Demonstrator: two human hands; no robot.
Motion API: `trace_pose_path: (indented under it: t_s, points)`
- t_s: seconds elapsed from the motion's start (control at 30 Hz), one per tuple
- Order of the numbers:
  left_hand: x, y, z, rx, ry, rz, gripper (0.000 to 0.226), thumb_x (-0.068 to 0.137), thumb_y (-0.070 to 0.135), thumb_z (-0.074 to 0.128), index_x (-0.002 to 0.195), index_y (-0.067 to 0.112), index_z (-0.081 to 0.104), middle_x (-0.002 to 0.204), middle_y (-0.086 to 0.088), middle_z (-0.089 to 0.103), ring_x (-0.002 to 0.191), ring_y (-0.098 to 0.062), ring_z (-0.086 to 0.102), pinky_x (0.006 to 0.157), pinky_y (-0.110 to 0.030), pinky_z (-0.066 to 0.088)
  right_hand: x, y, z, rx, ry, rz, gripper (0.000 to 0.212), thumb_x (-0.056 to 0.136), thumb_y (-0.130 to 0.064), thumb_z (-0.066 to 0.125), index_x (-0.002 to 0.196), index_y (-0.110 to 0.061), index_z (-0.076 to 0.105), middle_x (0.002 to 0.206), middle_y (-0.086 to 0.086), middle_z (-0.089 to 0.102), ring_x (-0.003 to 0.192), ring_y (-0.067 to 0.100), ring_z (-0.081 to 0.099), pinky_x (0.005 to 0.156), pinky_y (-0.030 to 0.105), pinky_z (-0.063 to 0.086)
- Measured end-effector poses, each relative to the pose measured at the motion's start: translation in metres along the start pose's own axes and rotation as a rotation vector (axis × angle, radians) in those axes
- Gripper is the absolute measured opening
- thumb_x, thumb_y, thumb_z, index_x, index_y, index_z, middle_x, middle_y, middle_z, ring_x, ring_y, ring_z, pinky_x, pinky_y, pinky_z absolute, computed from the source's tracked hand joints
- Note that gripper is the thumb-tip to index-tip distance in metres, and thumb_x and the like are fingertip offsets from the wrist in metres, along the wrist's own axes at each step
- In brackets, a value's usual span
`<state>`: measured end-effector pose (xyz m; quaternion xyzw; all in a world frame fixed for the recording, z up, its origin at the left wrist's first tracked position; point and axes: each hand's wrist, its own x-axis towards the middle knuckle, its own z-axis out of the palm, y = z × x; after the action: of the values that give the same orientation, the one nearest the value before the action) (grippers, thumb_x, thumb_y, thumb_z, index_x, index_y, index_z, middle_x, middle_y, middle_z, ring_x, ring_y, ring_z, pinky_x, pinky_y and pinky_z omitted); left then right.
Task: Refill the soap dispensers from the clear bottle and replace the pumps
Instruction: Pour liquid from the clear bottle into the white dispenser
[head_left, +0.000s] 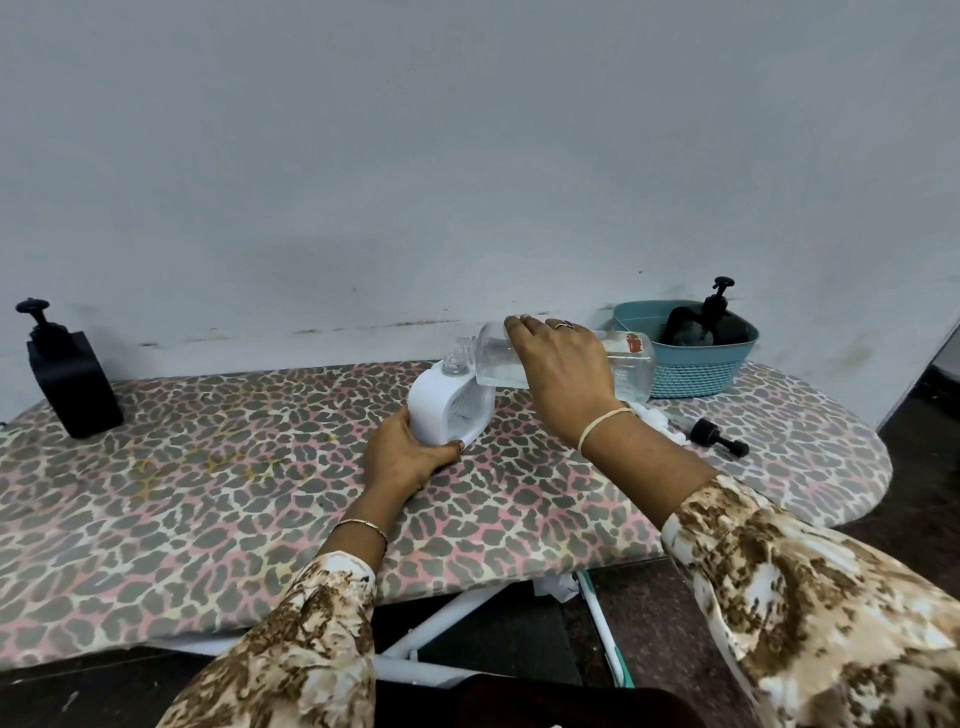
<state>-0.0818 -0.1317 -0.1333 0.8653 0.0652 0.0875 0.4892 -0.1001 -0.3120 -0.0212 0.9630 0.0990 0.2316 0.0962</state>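
Observation:
A white soap dispenser (435, 405) stands on the ironing board (208, 493) with its pump off and its clear threaded neck bare. My left hand (402, 457) grips its lower left side. My right hand (563, 364) holds the clear bottle (498, 358) tipped almost flat, its open mouth just over the dispenser's neck. A black pump (719, 437) lies on the board to the right, next to a white pump (657, 421) partly hidden behind my right wrist.
A black square dispenser (72, 379) with its pump on stands at the board's far left. A teal basket (696, 364) at the back right holds another black dispenser (717, 319). A wall runs close behind the board; the board's rounded end is at the right.

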Motion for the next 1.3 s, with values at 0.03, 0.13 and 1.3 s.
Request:
trace_pose_path:
  t_s: [0.03, 0.13, 1.3]
  points:
    - [0.0, 0.0, 0.0, -0.003, -0.003, -0.003, 0.073, 0.055, 0.03, 0.091, 0.12, 0.016, 0.061, 0.112, -0.004, 0.07, 0.099, -0.022, 0.066, 0.088, -0.042, 0.055, 0.0, 0.0, 0.0, -0.001, 0.002, 0.0, 0.065, 0.081, 0.001, 0.06, 0.14, -0.011, 0.036, 0.131, 0.007, 0.056, 0.107, 0.027, 0.06, 0.086, 0.034, 0.047]
    - [0.001, -0.001, 0.0, -0.002, -0.009, -0.016, 0.072, 0.054, 0.032, 0.091, 0.118, 0.016, 0.062, 0.112, -0.003, 0.071, 0.099, -0.022, 0.066, 0.088, -0.044, 0.055, 0.001, 0.0, 0.0, 0.003, 0.006, -0.001, 0.064, 0.079, 0.002, 0.059, 0.138, -0.011, 0.037, 0.128, 0.006, 0.058, 0.106, 0.027, 0.06, 0.084, 0.033, 0.046]
    - [0.011, -0.005, -0.001, -0.087, -0.061, -0.062, 0.073, 0.052, 0.021, 0.093, 0.118, 0.015, 0.061, 0.111, -0.003, 0.07, 0.098, -0.021, 0.066, 0.089, -0.044, 0.054, 0.001, -0.001, 0.001, -0.014, 0.0, -0.012, 0.06, 0.076, 0.001, 0.063, 0.132, -0.011, 0.042, 0.12, 0.006, 0.06, 0.102, 0.027, 0.061, 0.083, 0.034, 0.047]
